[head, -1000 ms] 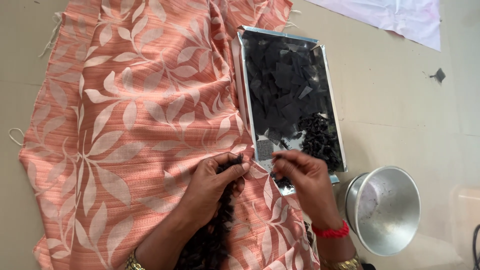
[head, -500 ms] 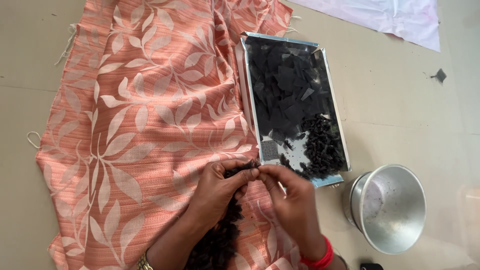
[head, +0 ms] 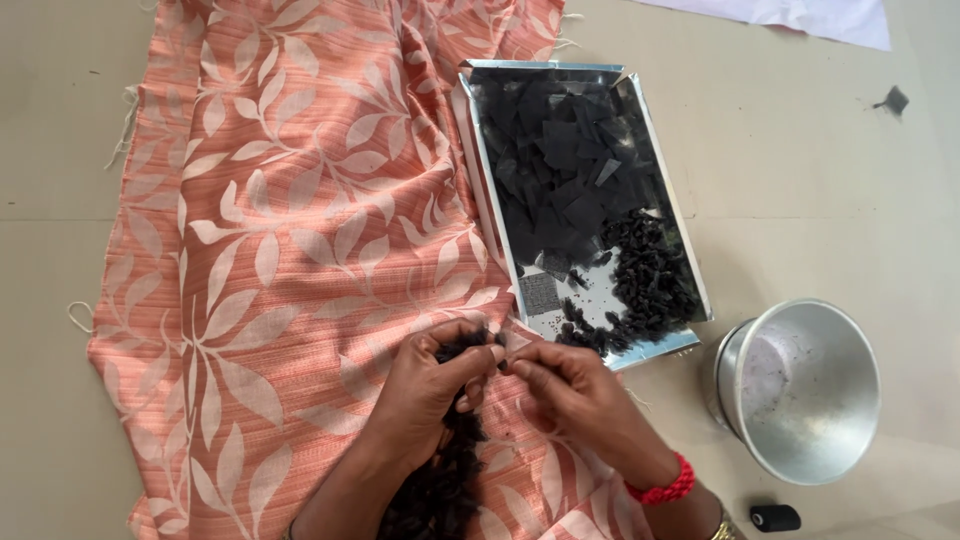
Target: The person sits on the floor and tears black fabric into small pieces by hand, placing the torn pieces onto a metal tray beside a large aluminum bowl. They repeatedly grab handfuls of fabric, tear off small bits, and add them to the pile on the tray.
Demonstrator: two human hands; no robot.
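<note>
My left hand [head: 430, 390] grips the upper end of a black, bumpy strand [head: 440, 480] that trails down toward me over an orange cloth with pale leaf prints [head: 270, 250]. My right hand [head: 575, 395] meets it fingertip to fingertip, pinching something small and dark at the strand's end; what it is cannot be told. Just beyond the hands lies a shiny metal tray [head: 660, 345] holding black fabric squares [head: 560, 170] at the far end and a heap of small black bits [head: 650, 285] at the near end.
A metal bowl [head: 800, 385] lies tipped on the floor to the right of the tray. A small black spool [head: 775, 517] sits below it. A white cloth [head: 800, 15] lies at the far right edge, with a dark scrap [head: 893, 100] near it.
My right hand has come left from the tray's near end to meet my left hand at the strand's end. The view has shifted slightly.
</note>
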